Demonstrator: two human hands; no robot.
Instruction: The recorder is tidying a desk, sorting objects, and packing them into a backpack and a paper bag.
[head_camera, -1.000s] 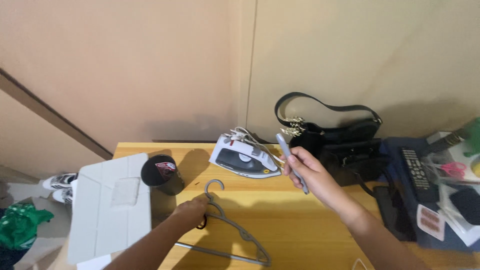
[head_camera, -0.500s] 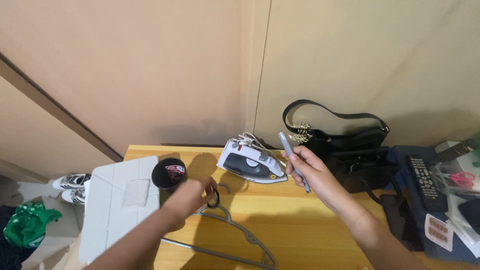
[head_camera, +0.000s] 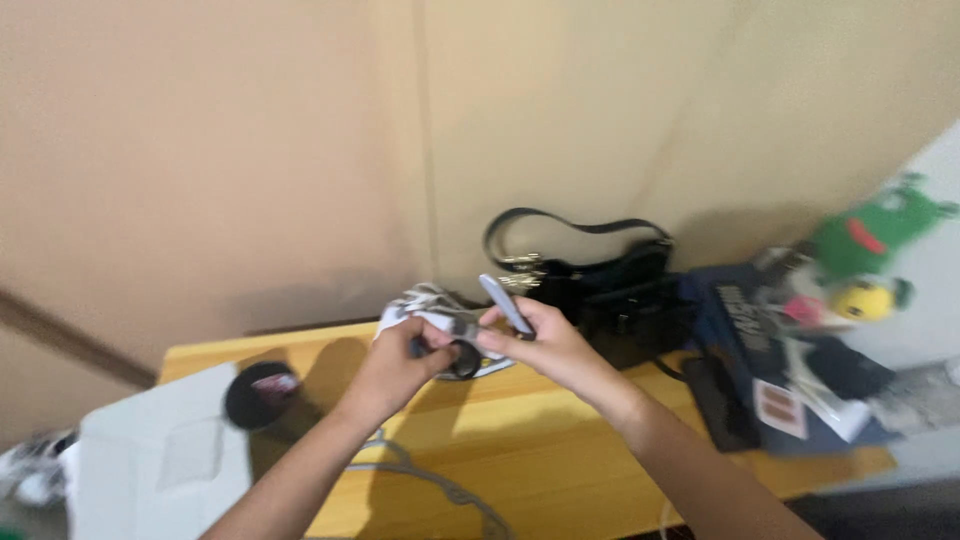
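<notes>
Head view: we're pinching a small black ring (head_camera: 463, 358) in our left hand (head_camera: 400, 368) and a slim grey stick (head_camera: 505, 303) in our right hand (head_camera: 545, 348), above the table (head_camera: 560, 450); both look light, rigid, easily fingertip-held

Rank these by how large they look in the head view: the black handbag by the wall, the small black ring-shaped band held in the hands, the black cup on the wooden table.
1. Black handbag, largest by far.
2. Black cup.
3. Black ring-shaped band, smallest, pinched between the left hand and right hand.
Motion blur softens all edges, but the gaps are clear.
</notes>
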